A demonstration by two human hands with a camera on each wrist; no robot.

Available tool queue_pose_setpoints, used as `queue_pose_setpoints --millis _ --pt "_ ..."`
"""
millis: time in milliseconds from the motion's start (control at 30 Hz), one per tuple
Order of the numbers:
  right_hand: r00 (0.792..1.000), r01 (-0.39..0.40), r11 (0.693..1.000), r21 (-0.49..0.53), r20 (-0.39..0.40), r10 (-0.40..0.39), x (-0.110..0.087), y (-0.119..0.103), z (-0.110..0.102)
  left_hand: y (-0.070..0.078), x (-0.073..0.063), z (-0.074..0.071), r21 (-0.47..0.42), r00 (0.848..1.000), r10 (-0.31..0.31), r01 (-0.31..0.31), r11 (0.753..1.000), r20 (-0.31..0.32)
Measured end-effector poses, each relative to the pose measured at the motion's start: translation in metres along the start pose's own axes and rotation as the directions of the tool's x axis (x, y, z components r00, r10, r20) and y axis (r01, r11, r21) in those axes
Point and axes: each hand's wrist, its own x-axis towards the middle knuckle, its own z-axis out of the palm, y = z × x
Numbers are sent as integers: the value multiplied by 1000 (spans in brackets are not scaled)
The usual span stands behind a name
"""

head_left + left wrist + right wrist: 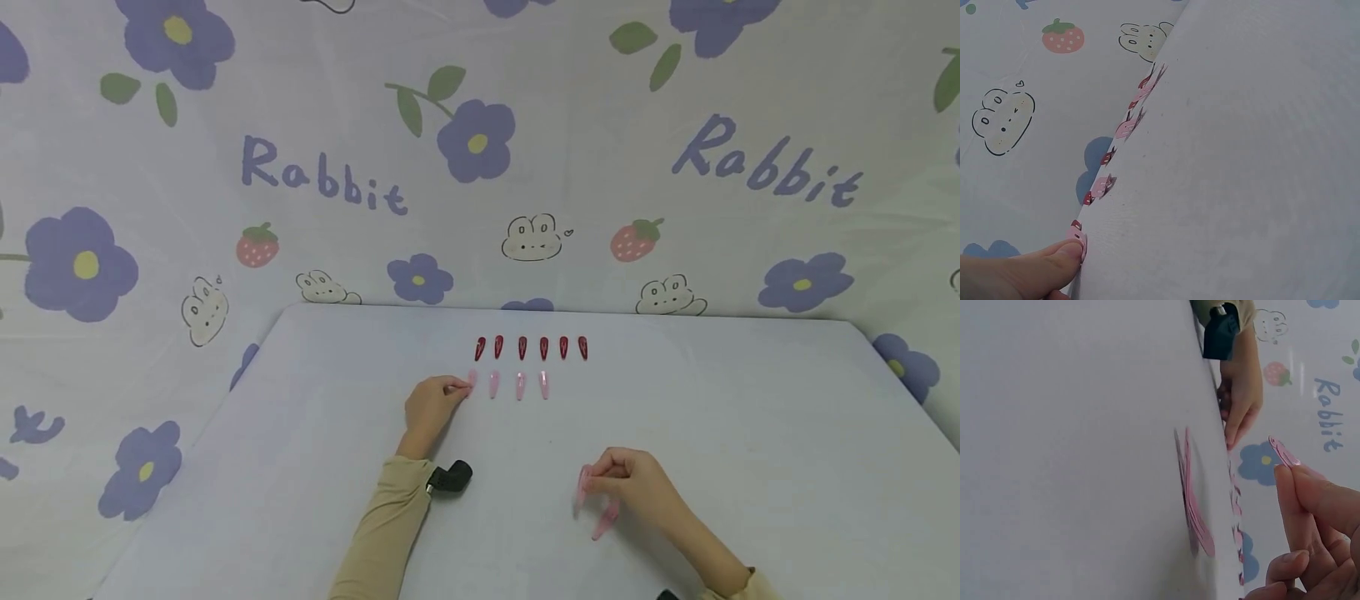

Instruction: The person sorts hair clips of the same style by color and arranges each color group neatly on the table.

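Observation:
Between thumb and finger, my left hand (432, 408) pinches a pink snap hair clip (472, 379) at the left end of a row of pink clips (520, 386). Above them runs a row of several dark red hair clips (522, 347). Nearer the front, my right hand (633, 486) pinches another pink hair clip (582, 485), held up off the table in the right wrist view. A loose pink hair clip (1192, 500) lies on the table just below that hand.
The white table (300, 467) carries the clips. Behind it hangs a cloth (570, 108) printed with flowers, rabbits and strawberries. A black wrist device (452, 477) sits at my left sleeve.

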Motion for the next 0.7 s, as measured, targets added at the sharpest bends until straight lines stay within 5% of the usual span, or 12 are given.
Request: queue_pose_setpoints --millis 300,700 --pt "999 -38 986 -161 -43 32 62 -7 -34 -1 -2 2 5 1000 -13 13 1000 -3" --pt "983 -161 904 -395 -144 112 123 -8 -42 1 -1 0 14 1000 12 -12 1000 -6"
